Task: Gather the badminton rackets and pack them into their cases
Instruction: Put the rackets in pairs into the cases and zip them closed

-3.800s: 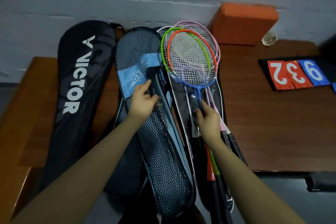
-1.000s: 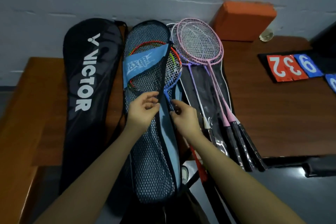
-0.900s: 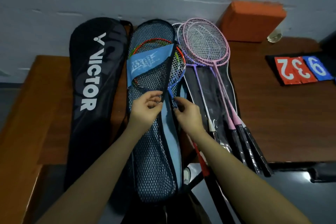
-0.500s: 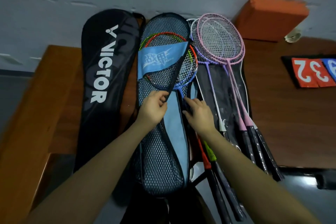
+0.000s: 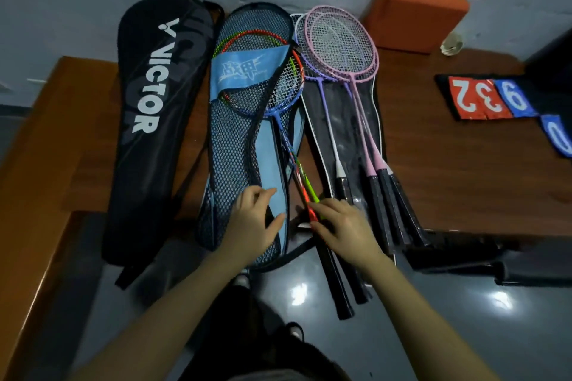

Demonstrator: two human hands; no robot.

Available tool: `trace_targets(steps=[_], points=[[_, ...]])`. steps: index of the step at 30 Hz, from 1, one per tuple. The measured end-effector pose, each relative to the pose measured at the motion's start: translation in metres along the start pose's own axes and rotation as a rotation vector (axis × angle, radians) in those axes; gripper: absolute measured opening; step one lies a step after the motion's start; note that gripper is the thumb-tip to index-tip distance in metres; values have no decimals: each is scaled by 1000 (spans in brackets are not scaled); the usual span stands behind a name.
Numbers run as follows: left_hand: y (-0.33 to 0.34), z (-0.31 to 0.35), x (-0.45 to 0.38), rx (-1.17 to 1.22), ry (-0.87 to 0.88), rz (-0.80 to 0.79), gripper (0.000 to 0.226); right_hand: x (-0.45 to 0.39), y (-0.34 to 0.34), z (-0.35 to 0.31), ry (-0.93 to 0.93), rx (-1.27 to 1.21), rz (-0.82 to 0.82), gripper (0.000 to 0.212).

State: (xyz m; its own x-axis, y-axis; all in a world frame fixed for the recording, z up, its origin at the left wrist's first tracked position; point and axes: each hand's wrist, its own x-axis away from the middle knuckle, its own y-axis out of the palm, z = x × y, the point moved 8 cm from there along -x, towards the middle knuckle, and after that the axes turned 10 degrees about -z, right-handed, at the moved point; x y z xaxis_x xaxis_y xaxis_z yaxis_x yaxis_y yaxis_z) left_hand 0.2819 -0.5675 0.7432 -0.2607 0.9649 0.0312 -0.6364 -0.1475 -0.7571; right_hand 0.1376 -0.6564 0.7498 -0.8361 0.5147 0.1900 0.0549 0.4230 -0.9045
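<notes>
We slide both hands down from racket throats; right hand (image 5: 342, 227) now grips colourful rackets' shafts (image 5: 305, 187); left hand (image 5: 252, 219) spread flat on mesh case (image 5: 235, 145) beside grip; heads seated, handles remain outside.

On the brown table (image 5: 464, 182) lies a blue mesh case (image 5: 244, 139) with the heads of the red, green and blue rackets (image 5: 288, 93) tucked inside it; their shafts and black grips slant out past its open edge. The left hand (image 5: 253, 223) rests on the lower part of the mesh case, fingers loose. The right hand (image 5: 343, 226), just right of the case, pinches those shafts. Left of the case lies a black Victor case (image 5: 154, 120); right of it, pink and purple rackets (image 5: 343, 49) lie on a clear-fronted case (image 5: 346, 120).
</notes>
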Motion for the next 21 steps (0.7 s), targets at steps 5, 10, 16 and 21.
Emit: trace_targets(steps=[5, 10, 16, 21], points=[[39, 8, 36, -264, -150, -77, 51, 64, 24, 12, -27, 156, -37, 48], [48, 17, 57, -364, -258, -29, 47, 113, 48, 26, -91, 179, -107, 85], [49, 21, 57, -338, -198, -12, 38, 118, 64, 30, -105, 330, -204, 112], [42, 25, 56, -176, -180, 66, 26, 122, 64, 24, -133, 356, -51, 96]])
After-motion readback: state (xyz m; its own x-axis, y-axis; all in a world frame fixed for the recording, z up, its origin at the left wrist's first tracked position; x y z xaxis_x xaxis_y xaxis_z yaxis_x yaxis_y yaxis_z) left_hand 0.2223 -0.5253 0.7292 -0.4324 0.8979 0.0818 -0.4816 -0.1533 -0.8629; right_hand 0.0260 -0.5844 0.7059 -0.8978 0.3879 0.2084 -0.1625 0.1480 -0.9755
